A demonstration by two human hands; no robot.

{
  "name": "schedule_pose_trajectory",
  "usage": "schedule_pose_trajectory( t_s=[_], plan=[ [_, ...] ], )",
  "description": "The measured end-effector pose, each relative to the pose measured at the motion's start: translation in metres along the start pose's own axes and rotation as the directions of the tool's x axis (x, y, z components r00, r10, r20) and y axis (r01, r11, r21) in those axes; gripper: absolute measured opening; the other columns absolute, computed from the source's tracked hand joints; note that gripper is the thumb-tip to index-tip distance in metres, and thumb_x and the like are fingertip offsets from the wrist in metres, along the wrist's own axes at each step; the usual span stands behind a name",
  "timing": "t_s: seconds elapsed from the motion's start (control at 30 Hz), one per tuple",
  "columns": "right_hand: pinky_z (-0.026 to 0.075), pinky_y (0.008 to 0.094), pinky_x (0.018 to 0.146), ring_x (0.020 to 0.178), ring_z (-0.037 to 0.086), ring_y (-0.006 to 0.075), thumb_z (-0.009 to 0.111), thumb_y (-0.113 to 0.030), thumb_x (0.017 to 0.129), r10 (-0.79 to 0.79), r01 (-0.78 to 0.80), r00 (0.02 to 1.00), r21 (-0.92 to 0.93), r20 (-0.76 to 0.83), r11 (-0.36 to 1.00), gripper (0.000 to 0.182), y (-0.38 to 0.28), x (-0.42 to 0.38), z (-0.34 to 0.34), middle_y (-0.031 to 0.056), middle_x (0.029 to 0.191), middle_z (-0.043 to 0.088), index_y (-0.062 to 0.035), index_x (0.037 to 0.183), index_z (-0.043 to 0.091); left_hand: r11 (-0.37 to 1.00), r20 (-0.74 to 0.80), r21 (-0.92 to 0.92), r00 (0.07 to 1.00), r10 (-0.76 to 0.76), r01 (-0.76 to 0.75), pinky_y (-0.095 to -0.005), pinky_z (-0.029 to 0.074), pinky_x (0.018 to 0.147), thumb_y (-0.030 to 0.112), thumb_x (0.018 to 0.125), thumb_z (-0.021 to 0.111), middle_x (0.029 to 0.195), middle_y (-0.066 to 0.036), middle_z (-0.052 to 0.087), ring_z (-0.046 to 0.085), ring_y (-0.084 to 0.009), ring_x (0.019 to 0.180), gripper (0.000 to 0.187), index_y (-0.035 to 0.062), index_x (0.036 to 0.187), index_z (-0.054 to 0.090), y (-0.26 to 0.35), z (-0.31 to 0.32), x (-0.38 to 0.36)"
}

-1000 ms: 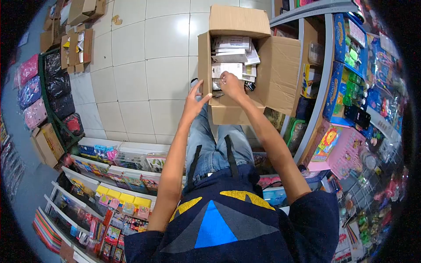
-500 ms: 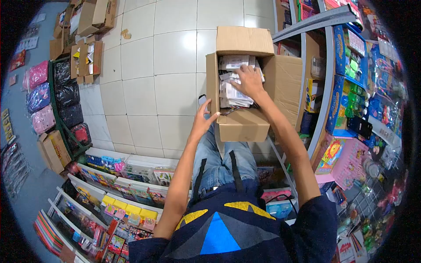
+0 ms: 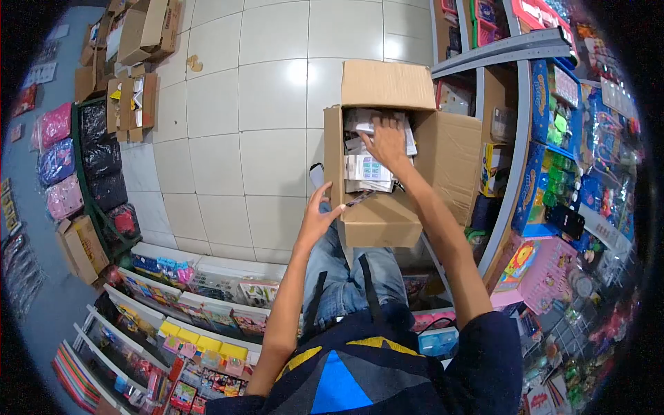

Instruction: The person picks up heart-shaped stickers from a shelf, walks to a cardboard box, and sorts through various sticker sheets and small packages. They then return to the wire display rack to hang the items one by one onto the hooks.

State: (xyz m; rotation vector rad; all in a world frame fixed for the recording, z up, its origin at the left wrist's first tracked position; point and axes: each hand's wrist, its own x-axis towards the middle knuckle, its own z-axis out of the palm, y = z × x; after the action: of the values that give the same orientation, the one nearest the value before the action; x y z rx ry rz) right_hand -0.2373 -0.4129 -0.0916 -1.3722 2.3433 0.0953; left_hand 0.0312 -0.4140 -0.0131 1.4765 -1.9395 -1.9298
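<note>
An open cardboard box (image 3: 382, 234) stands in front of my legs, its flaps folded outward. Inside lie several white printed packets (image 3: 370, 170), stacked and partly overlapping. My right hand (image 3: 388, 144) reaches into the box, its spread fingers lying on the packets in the far half. At the box's near left corner is my left hand (image 3: 320, 220), with thumb and fingers apart around the corner edge. The thumb is beside a thin dark strip at the box's inner corner.
Metal shelving (image 3: 508, 50) with toys and packaged goods runs along the right. Low racks (image 3: 200, 342) of colourful items stand at the lower left. Other cardboard boxes (image 3: 149, 31) and wrapped pink and blue bundles (image 3: 59, 162) are at the far left. Tiled floor (image 3: 273, 93) lies beyond.
The box and surroundings appear lower in view. My right hand has shifted slightly toward the far end of the box, and a packet with blue-green print now shows on the near stack.
</note>
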Motion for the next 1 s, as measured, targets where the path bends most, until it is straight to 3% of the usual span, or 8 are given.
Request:
schedule_pose_trajectory(
  t_s=[0.1,0.23,0.37,0.47,0.6,0.73,0.77,1.0],
  plan=[
    [0.029,0.0541,0.104,0.122,0.049,0.0362,0.044,-0.071,0.084,0.016,-0.018,0.998,-0.032,-0.068,0.999,0.081,0.010,-0.004,-0.003,0.0217,0.125,0.057,-0.0045,0.128,0.056,1.000,0.013,-0.014,1.000,-0.012,0.012,-0.0376,0.047,0.094,0.021,0.080,0.076,0.136,-0.012,0.048,0.055,-0.0236,0.109,0.067,0.0088,0.138,0.045,0.000,-0.001,0.001],
    [0.021,0.0545,0.112,0.131,0.041,0.0412,0.037,-0.078,0.083,-0.041,-0.070,0.942,0.316,0.332,0.946,0.094,0.029,0.006,-0.029,0.0260,0.136,0.049,0.0009,0.132,0.051,0.999,0.020,-0.028,0.999,-0.042,0.043,-0.0374,0.048,0.093,0.022,0.079,0.077,0.136,-0.011,0.047,0.055,-0.0233,0.110,0.068,0.0098,0.138,0.045,0.011,-0.004,-0.001],
    [0.028,0.0504,0.110,0.124,0.047,0.0433,0.047,-0.083,0.073,0.007,-0.038,0.965,0.113,0.264,0.993,0.108,0.032,0.008,-0.007,0.0293,0.130,0.052,0.0029,0.139,0.041,0.999,0.016,-0.047,1.000,-0.007,0.007,-0.0361,0.056,0.080,0.021,0.079,0.077,0.132,-0.012,0.046,0.054,-0.0242,0.104,0.069,0.0085,0.138,0.043,0.011,-0.002,0.001],
    [0.020,0.0514,0.115,0.135,0.038,0.0376,0.045,-0.085,0.072,-0.025,-0.019,0.893,0.093,0.450,0.995,0.109,0.028,0.012,-0.026,0.0281,0.140,0.044,0.0007,0.139,0.043,0.996,0.043,-0.062,0.997,-0.062,0.064,-0.0380,0.056,0.081,0.019,0.080,0.077,0.135,-0.012,0.043,0.052,-0.0237,0.108,0.069,0.0097,0.139,0.043,0.011,-0.003,0.001],
    [0.018,0.0510,0.116,0.142,0.027,0.0369,0.046,-0.088,0.068,-0.075,0.028,0.893,0.112,0.443,0.993,0.119,0.025,-0.001,-0.028,0.0270,0.150,0.029,0.0004,0.146,0.031,0.993,0.064,-0.088,0.995,-0.071,0.077,-0.0376,0.056,0.082,0.018,0.079,0.078,0.136,-0.011,0.043,0.051,-0.0235,0.111,0.070,0.0104,0.139,0.042,0.007,-0.002,0.003],
    [0.014,0.0505,0.117,0.142,0.021,0.0413,0.051,-0.091,0.060,0.041,-0.142,0.870,0.170,0.492,0.975,0.129,0.028,0.001,-0.011,0.0256,0.154,0.021,-0.0004,0.148,0.026,0.995,0.066,-0.063,0.995,-0.076,0.080,-0.0374,0.056,0.082,0.017,0.079,0.078,0.136,-0.011,0.043,0.051,-0.0240,0.112,0.069,0.0107,0.138,0.042,0.011,-0.005,0.003],
    [0.018,0.0517,0.116,0.141,0.026,0.0409,0.054,-0.090,0.059,0.013,-0.117,0.887,0.197,0.461,0.973,0.130,0.027,0.003,-0.011,0.0298,0.147,0.032,0.0009,0.148,0.025,0.996,0.069,-0.047,0.995,-0.074,0.077,-0.0373,0.056,0.082,0.017,0.079,0.078,0.135,-0.011,0.043,0.051,-0.0241,0.112,0.069,0.0108,0.138,0.042,0.011,-0.006,0.003],
    [0.023,0.0535,0.112,0.136,0.036,0.0368,0.062,-0.083,0.059,-0.152,0.065,0.852,0.188,0.500,0.980,0.126,0.020,0.011,-0.006,0.0270,0.142,0.042,-0.0004,0.148,0.026,0.994,0.073,-0.077,0.994,-0.078,0.084,-0.0363,0.058,0.083,0.016,0.079,0.077,0.134,-0.011,0.042,0.051,-0.0239,0.112,0.068,0.0108,0.137,0.042,0.008,-0.005,0.005]
  ],
)
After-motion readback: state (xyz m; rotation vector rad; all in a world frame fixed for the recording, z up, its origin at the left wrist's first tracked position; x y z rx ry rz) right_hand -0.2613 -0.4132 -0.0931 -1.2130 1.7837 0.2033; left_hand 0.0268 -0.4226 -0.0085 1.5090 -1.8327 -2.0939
